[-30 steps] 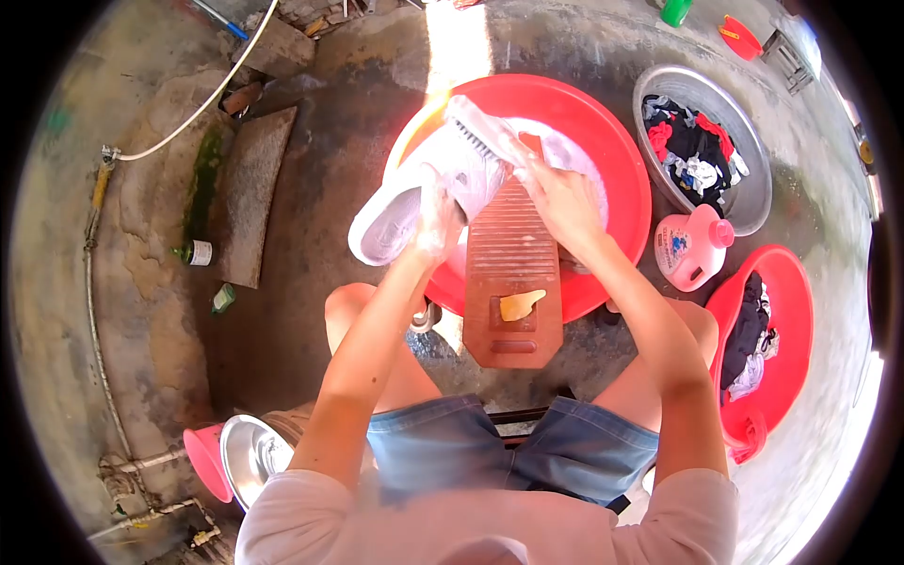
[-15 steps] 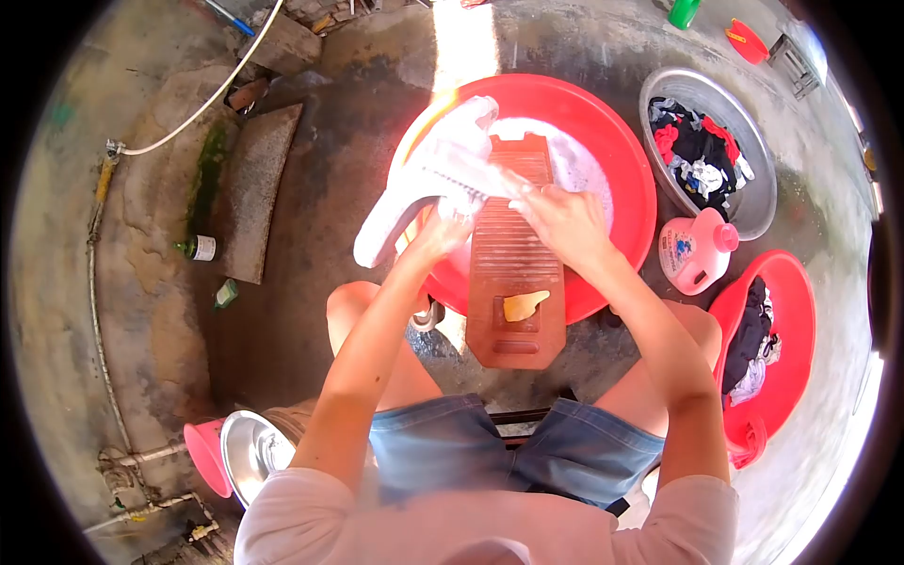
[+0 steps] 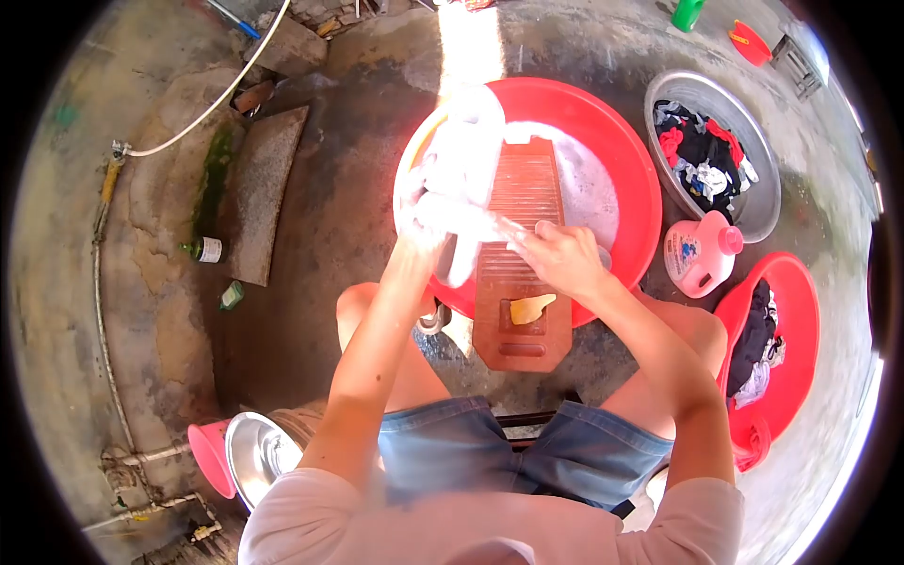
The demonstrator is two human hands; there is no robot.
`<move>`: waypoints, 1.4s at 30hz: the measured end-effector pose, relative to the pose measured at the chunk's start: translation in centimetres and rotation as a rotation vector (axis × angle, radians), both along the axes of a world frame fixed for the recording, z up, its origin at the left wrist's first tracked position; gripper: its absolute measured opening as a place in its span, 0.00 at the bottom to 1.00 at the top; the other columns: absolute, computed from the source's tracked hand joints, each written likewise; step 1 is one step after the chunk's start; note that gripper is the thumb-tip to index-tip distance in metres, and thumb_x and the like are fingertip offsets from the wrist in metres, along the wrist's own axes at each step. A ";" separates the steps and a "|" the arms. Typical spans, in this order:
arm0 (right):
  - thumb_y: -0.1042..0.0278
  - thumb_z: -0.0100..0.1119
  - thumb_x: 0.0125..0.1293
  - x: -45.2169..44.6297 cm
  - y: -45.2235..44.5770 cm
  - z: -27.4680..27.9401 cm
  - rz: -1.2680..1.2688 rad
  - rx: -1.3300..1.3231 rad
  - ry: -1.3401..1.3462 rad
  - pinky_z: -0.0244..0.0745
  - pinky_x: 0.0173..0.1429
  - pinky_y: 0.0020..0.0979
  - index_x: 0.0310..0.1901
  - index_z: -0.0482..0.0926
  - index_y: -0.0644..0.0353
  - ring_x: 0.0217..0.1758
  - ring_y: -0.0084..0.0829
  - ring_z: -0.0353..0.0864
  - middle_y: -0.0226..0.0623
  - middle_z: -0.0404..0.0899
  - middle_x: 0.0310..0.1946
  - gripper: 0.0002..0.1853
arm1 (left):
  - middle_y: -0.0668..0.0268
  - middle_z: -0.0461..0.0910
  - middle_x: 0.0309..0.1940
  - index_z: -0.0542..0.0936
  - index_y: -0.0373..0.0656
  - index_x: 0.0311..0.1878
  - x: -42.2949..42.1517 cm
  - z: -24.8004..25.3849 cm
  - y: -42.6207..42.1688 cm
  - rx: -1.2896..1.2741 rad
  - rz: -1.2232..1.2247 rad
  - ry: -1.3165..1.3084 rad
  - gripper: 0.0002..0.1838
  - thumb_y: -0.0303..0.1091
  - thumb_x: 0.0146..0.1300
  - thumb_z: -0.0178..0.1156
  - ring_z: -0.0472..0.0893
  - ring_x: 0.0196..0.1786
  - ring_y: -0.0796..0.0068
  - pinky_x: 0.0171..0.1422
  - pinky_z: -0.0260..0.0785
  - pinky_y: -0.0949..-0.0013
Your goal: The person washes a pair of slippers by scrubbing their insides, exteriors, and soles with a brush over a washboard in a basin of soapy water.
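Bright sunlight washes out a white shoe point(image 3: 478, 127), held up over the left side of a large red basin point(image 3: 629, 179). My left hand point(image 3: 422, 226) is closed round its side, the fingers partly lost in glare. My right hand point(image 3: 563, 256) grips the end of a pale brush point(image 3: 471, 222), which reaches left across the shoe; its bristles are hard to make out. Under my right hand a brown washboard point(image 3: 521, 264) leans in the basin, its upper end by the suds point(image 3: 589, 174). A yellow soap piece point(image 3: 531, 309) rests in its lower recess.
At right stand a metal basin point(image 3: 765, 212) of clothes, a pink detergent jug point(image 3: 695, 259) and a red tub point(image 3: 800, 330) with dark laundry. On the left are a stone slab point(image 3: 268, 188), a green bottle point(image 3: 202, 250) and a hose point(image 3: 212, 99). A metal bowl point(image 3: 247, 452) sits lower left.
The shoe has turned from a slant to nearly upright in my left hand. My right hand has moved slightly down and left with the brush. The view has shifted a little.
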State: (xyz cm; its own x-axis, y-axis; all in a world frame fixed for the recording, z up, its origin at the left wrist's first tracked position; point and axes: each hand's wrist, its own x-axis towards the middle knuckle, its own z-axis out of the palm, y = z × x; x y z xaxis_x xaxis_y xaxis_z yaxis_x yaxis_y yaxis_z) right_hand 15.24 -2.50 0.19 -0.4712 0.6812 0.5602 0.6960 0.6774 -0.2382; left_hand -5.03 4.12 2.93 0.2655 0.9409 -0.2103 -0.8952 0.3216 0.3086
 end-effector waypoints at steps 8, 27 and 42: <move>0.63 0.59 0.61 0.6 0.7 0.2 -0.144 -0.151 0.155 0.71 0.21 0.34 0.59 0.73 0.43 0.17 0.35 0.75 0.35 0.75 0.20 0.23 | 0.59 0.81 0.38 0.76 0.36 0.42 -0.9 -0.4 0.5 0.242 0.028 -0.030 0.11 0.31 0.59 0.53 0.81 0.43 0.68 0.52 0.76 0.66; 0.67 0.57 0.63 -1.5 -0.5 -0.7 -0.084 -0.246 0.110 0.72 0.25 0.42 0.60 0.71 0.48 0.21 0.44 0.77 0.44 0.77 0.23 0.22 | 0.61 0.81 0.42 0.74 0.35 0.48 -2.6 -2.5 2.5 0.136 0.068 -0.003 0.15 0.33 0.62 0.50 0.81 0.45 0.67 0.54 0.74 0.61; 0.67 0.64 0.58 5.5 2.4 5.0 -0.152 -0.943 0.923 0.52 0.20 0.16 0.51 0.76 0.63 0.19 0.09 0.60 0.21 0.69 0.22 0.19 | 0.65 0.79 0.36 0.75 0.37 0.49 3.3 0.7 -5.6 0.800 -0.284 1.256 0.17 0.33 0.57 0.63 0.77 0.34 0.71 0.38 0.70 0.69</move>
State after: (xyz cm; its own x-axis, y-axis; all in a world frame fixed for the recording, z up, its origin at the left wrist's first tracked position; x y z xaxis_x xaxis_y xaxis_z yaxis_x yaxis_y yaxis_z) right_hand 20.76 -0.06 5.17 -0.0609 0.9948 -0.0818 0.0799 -0.0768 -0.9938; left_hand -1.69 -1.52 3.60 0.4953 0.8636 0.0945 0.1349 -0.1839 0.9736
